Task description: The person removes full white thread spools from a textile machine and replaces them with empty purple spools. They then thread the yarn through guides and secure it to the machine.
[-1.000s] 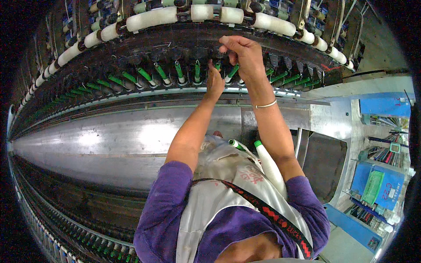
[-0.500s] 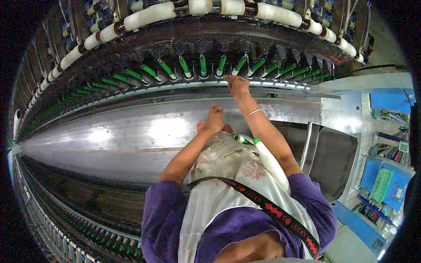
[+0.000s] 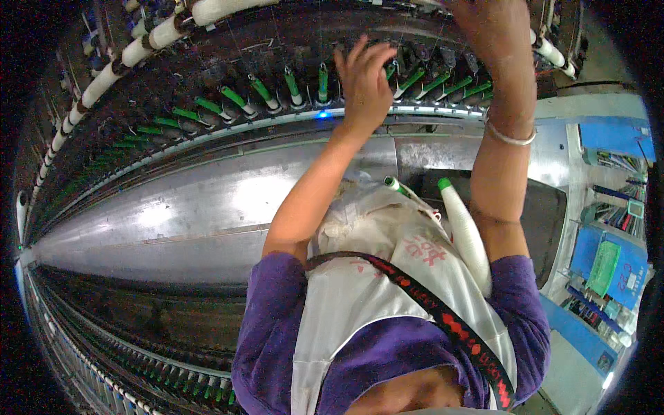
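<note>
While your left hand (image 3: pixel 365 90) is hovering at the row of green bobbins (image 3: pixel 323 83), its fingers are standing spread and loosely curved; whether a fine thread is running between them, you cannot tell. Your right hand (image 3: pixel 492 34) is extending past the upper edge of the view, its fingertips cut off, so its grip cannot be told. The bobbins are standing in a curving line between a pale rail (image 3: pixel 425 109), where a blue light (image 3: pixel 324 115) is glowing, and the white rollers (image 3: pixel 164 32) above. Left of your left forearm, a broad, smooth grey metal surface (image 3: pixel 187 221) is leaving open room; a dark panel (image 3: pixel 548 228) is bordering your right arm. Around your right wrist, a thin, pale bangle (image 3: pixel 513 140) is sitting. Your white cloth apron (image 3: pixel 335 311) is carrying a tapering, green-tipped yarn package (image 3: pixel 467 235), wound in white, and a short green-and-white tube (image 3: pixel 392 182); how deep either is sitting, you cannot tell.
</note>
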A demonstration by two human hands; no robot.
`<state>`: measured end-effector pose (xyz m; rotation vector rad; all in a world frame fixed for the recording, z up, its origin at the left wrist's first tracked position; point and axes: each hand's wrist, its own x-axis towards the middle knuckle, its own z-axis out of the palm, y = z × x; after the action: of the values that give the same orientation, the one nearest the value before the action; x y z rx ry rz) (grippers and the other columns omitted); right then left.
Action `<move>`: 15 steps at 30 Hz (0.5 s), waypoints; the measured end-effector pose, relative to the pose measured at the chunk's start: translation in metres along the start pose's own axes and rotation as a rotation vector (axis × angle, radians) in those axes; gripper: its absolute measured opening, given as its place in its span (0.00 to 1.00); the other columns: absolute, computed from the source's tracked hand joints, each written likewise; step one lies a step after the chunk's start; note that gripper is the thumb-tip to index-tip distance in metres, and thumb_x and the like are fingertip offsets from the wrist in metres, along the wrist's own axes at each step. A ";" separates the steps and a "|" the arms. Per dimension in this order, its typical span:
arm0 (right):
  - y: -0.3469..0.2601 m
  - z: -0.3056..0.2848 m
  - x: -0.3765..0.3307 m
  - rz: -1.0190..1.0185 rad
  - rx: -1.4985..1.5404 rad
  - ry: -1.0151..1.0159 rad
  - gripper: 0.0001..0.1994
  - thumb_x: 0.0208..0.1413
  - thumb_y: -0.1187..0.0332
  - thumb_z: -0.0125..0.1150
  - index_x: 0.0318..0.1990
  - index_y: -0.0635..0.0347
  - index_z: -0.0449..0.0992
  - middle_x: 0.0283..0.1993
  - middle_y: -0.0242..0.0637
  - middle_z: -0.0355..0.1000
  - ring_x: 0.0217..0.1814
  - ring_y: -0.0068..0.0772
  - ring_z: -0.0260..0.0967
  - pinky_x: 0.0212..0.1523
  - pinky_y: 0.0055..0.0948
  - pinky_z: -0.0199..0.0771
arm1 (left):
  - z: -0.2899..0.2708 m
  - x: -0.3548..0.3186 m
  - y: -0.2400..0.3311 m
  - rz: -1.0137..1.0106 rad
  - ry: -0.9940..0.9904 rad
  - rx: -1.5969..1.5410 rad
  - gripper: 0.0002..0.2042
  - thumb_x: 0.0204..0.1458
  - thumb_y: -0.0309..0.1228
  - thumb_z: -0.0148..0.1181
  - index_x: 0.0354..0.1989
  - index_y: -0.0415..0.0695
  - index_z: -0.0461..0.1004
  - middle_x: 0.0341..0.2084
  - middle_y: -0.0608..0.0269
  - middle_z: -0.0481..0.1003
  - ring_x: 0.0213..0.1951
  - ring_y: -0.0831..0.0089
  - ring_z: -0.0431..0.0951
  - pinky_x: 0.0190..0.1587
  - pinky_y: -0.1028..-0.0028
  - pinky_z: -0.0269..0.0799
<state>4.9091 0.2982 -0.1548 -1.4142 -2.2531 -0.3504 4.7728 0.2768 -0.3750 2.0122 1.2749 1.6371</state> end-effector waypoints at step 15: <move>-0.020 0.089 0.086 0.016 -0.463 0.301 0.06 0.49 0.70 0.59 0.27 0.57 0.81 0.37 0.35 0.76 0.52 0.40 0.69 0.51 0.40 0.68 | 0.030 0.054 -0.043 -0.414 -0.355 -0.206 0.39 0.48 0.35 0.61 0.69 0.36 0.53 0.64 0.36 0.59 0.68 0.43 0.55 0.70 0.56 0.47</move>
<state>4.8382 0.3961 -0.1880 -1.4716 -1.9869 -1.0599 4.7783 0.3514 -0.3779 1.6787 1.2273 1.1136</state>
